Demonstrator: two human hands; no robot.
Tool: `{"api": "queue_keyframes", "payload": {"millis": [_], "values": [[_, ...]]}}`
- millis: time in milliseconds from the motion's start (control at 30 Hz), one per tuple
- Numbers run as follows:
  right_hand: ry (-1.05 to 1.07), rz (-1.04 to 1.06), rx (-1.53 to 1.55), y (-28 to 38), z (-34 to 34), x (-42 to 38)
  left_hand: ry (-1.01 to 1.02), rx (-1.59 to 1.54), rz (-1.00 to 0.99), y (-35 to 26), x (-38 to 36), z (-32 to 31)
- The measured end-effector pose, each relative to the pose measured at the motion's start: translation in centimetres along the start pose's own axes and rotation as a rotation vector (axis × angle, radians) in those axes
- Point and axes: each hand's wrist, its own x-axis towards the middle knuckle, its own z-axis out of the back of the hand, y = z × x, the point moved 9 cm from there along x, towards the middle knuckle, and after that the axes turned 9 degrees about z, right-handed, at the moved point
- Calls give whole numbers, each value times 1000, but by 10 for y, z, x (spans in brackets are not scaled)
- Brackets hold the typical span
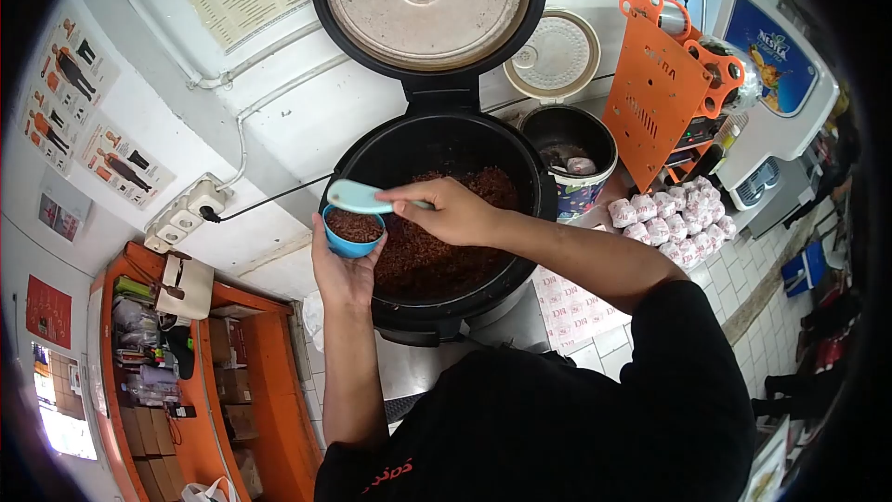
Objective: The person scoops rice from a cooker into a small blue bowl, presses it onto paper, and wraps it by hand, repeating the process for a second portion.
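- Left hand has the blue cup cradled in its fingers, rice inside, right by the pot.
- Right hand is gripping the paddle, blade over the cup's far edge. Can't tell if they're touching, tbh.
- Cup's underside is mostly blocked by the left hand, and the paddle's handle is partly lost in the right.
- Right forearm covers some of the pot's rim.
- Far right's too dark to make out.

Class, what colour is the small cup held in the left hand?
The cup is bright blue, seen in the head view.
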Motion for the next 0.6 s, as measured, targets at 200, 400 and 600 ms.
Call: {"api": "queue_keyframes", "payload": {"millis": [200, 400, 600], "values": [[64, -16, 57, -3, -38, -7, 22, -9, -104, 0, 12, 8], [-189, -180, -122, -27, 6, -14, -83, -185, -157, -14, 5, 26], [-144, -132, -87, -16, -35, -26, 88, -158, -157, 8, -36, -30]]}}
